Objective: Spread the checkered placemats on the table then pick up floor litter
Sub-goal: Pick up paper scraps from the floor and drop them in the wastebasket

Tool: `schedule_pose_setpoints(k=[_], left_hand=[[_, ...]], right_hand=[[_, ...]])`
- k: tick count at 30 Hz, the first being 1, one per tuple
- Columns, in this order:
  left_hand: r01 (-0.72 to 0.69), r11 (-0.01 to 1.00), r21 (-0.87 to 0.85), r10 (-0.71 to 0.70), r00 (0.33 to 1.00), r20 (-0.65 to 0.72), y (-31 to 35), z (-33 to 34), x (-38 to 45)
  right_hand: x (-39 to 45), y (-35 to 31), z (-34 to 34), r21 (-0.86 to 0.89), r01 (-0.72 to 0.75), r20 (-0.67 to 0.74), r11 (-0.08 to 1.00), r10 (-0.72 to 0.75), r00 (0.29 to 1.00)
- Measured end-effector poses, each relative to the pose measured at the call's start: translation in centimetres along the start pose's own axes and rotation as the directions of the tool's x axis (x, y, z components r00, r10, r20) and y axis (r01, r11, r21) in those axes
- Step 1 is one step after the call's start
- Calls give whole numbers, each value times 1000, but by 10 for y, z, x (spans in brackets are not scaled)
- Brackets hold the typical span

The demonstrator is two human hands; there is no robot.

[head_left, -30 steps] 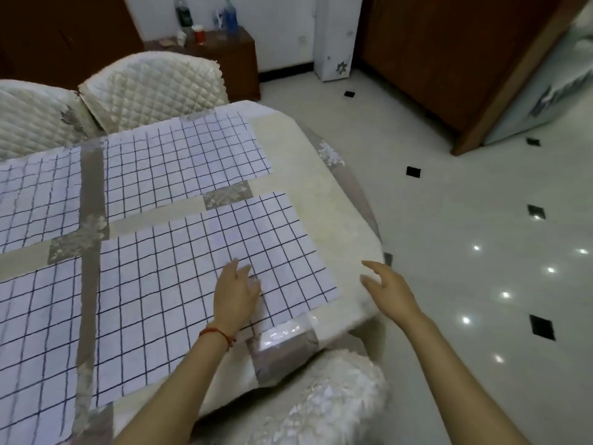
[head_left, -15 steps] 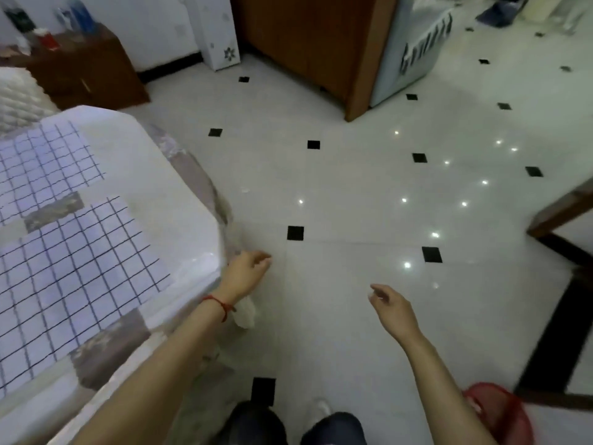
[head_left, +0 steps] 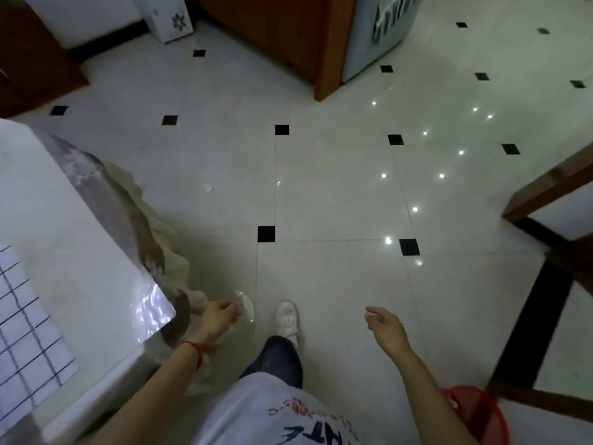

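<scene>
Seemingly the litter step has begun: beside the table (head_left: pixel 80 252) corner, both the left hand (head_left: pixel 218 319) and right hand (head_left: pixel 386 329) hang loosely curled, holding nothing. One checkered placemat (head_left: pixel 22 342) lies spread there. Beyond, a small pale scrap (head_left: pixel 207 187) awaits stooping.

Placemat (head_left: pixel 29 329) on table (head_left: pixel 80 252), left

At the left edge of the frame, my white placemat (head_left: pixel 29 329) is showing its dark grid lines. The pale floor (head_left: pixel 321 194) is carrying small black diamond tiles. Lower right, a red basket (head_left: pixel 478 415) is peeking in.
</scene>
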State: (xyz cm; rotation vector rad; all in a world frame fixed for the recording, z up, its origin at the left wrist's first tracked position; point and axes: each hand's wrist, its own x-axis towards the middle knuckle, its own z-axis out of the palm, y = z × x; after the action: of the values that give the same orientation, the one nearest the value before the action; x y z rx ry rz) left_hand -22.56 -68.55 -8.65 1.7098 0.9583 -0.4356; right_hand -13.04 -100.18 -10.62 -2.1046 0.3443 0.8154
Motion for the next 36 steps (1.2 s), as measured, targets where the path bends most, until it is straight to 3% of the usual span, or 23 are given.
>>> schedule_pose_setpoints(k=[6, 14, 19, 27, 31, 36], left_hand=[[176, 977, -119, -179, 984, -15, 54, -14, 80], [80, 977, -199, -92, 994, -53, 190, -78, 212], [128, 934, -335, -185, 972, -144, 236, -115, 290], [235, 763, -602, -436, 875, -211, 235, -164, 334], [211, 666, -716, -543, 795, -271, 219, -192, 347], [250, 593, -766, -615, 754, -230, 206, -242, 384]], right_hand=[[77, -62, -12, 14, -93, 11, 996, 93, 996], [200, -167, -23, -49, -72, 32, 996, 73, 997], [302, -262, -12, -159, -3, 137, 987, 25, 990], [435, -476, 42, -359, 266, 367, 894, -127, 921], [470, -571, 102, -389, 384, 461, 838, -184, 868], [499, -656, 188, -382, 448, 513, 809, -218, 831]])
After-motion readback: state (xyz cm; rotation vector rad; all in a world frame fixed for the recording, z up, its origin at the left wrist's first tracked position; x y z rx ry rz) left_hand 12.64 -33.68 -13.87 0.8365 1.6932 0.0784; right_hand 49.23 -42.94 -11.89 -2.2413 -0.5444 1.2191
